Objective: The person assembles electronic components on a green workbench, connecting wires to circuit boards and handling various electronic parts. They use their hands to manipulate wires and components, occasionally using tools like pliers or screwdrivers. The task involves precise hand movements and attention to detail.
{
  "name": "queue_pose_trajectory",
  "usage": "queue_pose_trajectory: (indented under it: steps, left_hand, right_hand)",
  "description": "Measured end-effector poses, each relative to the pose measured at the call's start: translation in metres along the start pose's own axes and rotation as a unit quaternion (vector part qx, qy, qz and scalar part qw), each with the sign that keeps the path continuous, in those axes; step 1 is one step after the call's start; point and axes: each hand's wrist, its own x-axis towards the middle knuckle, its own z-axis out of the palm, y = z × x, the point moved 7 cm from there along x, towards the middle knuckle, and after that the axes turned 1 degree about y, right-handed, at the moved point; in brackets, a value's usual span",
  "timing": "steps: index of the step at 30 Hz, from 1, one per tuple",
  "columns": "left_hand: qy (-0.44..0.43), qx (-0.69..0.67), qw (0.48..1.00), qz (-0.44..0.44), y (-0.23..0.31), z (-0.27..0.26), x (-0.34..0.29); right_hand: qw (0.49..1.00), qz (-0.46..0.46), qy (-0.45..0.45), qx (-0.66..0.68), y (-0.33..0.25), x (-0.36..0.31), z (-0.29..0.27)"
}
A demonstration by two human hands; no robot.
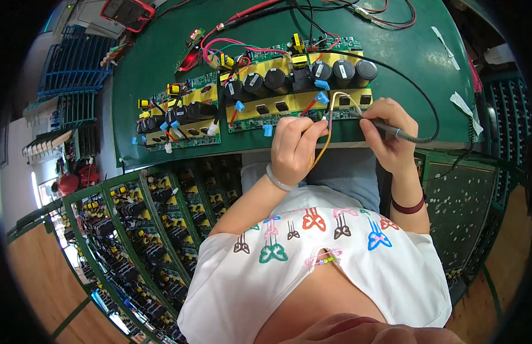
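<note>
My left hand (292, 144) pinches the end of a thin yellow-brown wire (322, 150) at the front edge of the large circuit board (251, 125). My right hand (395, 137) is closed around a slim grey pen-shaped probe (385, 125), which has a light blue ring and a black cable (427, 97). From near the probe's tip the wire arches up and back down to my left fingers. Whether the tip touches the board cannot be made out. Black cylindrical capacitors (343, 70) and yellow strips line the board, along with blue-ended red leads.
A smaller circuit board (206, 129) lies to the left on the green table (403, 51). Behind them are a small board with a red light (190, 57), tangled cables and a red-edged meter (127, 14). Racks of boards (151, 212) stand below the table edge; white strips (466, 112) lie right.
</note>
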Motion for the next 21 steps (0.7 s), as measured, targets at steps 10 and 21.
queue_pose_trajectory:
  steps: [10, 21]
  left_hand:
    - [0.007, -0.049, 0.997, -0.057, -0.005, 0.000, 0.002]
    - [0.011, -0.060, 0.996, -0.063, -0.005, 0.000, -0.006]
  right_hand:
    - [0.997, -0.065, -0.003, -0.050, -0.011, 0.002, 0.008]
    - [0.996, -0.039, 0.016, -0.082, -0.015, -0.003, 0.011]
